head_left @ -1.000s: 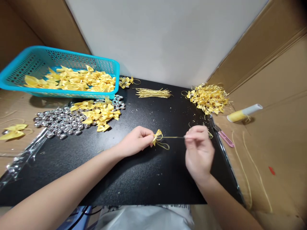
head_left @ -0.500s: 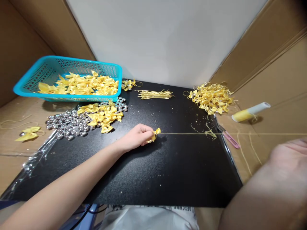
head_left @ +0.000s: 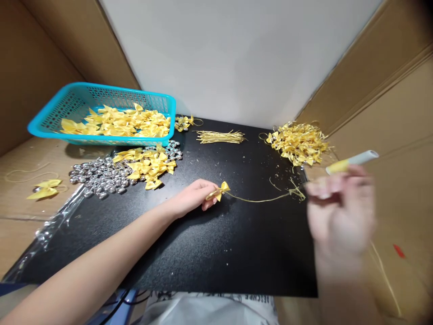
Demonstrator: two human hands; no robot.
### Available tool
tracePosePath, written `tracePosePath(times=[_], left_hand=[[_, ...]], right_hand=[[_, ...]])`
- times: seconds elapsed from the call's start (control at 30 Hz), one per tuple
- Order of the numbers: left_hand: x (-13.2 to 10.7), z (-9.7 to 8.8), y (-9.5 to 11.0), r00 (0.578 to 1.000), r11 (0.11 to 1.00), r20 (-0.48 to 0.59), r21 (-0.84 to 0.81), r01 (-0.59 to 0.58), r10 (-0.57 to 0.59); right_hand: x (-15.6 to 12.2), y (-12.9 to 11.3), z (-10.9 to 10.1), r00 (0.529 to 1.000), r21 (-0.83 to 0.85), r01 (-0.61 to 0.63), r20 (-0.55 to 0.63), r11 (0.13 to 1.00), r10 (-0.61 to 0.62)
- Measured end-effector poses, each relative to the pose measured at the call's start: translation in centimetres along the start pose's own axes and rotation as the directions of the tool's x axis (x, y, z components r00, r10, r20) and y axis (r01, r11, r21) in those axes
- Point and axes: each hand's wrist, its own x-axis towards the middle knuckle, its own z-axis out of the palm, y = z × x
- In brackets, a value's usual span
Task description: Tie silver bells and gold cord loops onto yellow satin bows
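Note:
My left hand (head_left: pixel 194 195) rests on the black mat (head_left: pixel 209 253) and pinches a small yellow ribbon bow (head_left: pixel 219 191) at its fingertips. A thin gold thread (head_left: pixel 260 199) runs slack from the bow to the right, towards my right hand (head_left: pixel 340 207). That hand is blurred by motion, raised over the mat's right edge, with its fingers pinched together near the thread's end.
A blue basket (head_left: pixel 101 97) of yellow bows stands at the back left. Before it lie silver beads (head_left: pixel 99 174) and loose bows (head_left: pixel 147 163). Cut gold threads (head_left: pixel 219 136) and a heap of tied bows (head_left: pixel 299 143) lie at the back. A thread spool (head_left: pixel 352 161) lies to the right.
My right hand pulled the thread taut far to the right, then came back towards the mat, and the thread now lies slack. My left hand kept the bow in place.

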Motion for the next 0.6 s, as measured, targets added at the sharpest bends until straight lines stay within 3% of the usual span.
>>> tracePosePath(times=[0.03,0.13,0.17,0.23,0.4,0.6], left_hand=[[-0.1,0.1,0.1,1.0,1.0,0.007,-0.005,0.003,-0.003],[-0.3,0.3,0.5,1.0,1.0,0.03,-0.014,-0.008,0.009],[-0.3,0.4,0.6,0.999,1.0,0.039,-0.018,-0.016,0.017],[-0.5,0.7,0.8,0.998,0.999,0.059,-0.028,-0.025,0.027],[-0.6,1.0,0.8,0.998,0.999,0.067,-0.046,-0.004,0.007],[0.0,0.6,0.0,0.989,0.998,-0.15,-0.066,-0.012,0.002]], right_hand=[[-1.1,1.1,1.2,0.99,-0.073,-0.104,0.085,0.992,0.11],[-3.6,3.9,2.9,0.86,-0.332,-0.364,0.24,0.87,0.451],[-4.0,4.5,3.1,0.82,-0.369,-0.407,0.256,0.836,0.512],[-4.4,5.4,3.1,0.786,-0.369,-0.452,0.265,0.812,0.558],[-3.7,5.5,2.7,0.839,-0.278,-0.42,0.244,0.864,0.487],[0.0,1.8,1.2,0.969,-0.019,-0.231,0.092,0.973,0.231]])
